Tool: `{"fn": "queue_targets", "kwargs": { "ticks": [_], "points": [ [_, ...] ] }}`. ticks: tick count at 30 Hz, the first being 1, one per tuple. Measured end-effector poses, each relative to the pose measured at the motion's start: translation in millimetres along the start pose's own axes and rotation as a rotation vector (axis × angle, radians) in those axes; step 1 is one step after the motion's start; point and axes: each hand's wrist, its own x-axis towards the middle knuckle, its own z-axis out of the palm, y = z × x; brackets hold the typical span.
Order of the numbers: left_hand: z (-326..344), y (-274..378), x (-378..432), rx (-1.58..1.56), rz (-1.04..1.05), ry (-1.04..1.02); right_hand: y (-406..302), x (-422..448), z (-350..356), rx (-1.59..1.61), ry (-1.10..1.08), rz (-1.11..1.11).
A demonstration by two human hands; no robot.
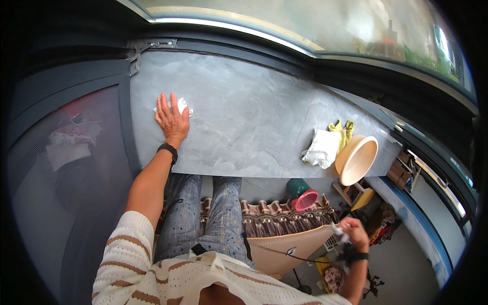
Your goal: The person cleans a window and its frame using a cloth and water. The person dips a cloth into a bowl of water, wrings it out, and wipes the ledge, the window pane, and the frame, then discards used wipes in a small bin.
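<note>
My left hand (172, 121) lies flat on the grey marbled stone windowsill (244, 114), fingers pointing away from me. Pressed beneath it is a crumpled white tissue (183, 105), showing around the fingers and thumb. My right hand (355, 233) is raised off to the right, beyond the sill's front edge, and grips a crumpled white tissue (339, 231). On the sill's right part sits a folded white cloth or wipe pack (323, 148). A yellow-green cloth (345, 131) lies partly behind it. Beside them a cream plastic basin (358, 160) is tilted at the front edge.
An open dark-framed window sash with a screen (76, 152) stands at the left, its metal hinge (152, 45) at the back corner. Below are a green bin with a pink rim (303, 193), a brown patterned curtain fabric (282, 221), a beige padded panel (284, 248) and a small wooden stool (360, 194).
</note>
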Motion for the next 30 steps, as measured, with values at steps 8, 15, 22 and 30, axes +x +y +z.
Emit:
{"fn": "queue_targets", "kwargs": {
  "ticks": [8, 15, 22, 30],
  "points": [
    [-4, -1, -3, 0.011, 0.018, 0.002, -178, 54, -25, -0.332, -0.065, -0.095],
    [-1, 3, 3, -0.009, 0.019, 0.035, -253, 237, 100, 0.593, -0.394, -0.624],
    [5, -1, 1, 0.023, 0.006, 0.003, -262, 357, 161, -0.133, 1.054, -0.923],
    [5, 3, 5, -0.014, 0.017, 0.025, -263, 384, 175, -0.47, 1.206, -1.114]
  ]
}}
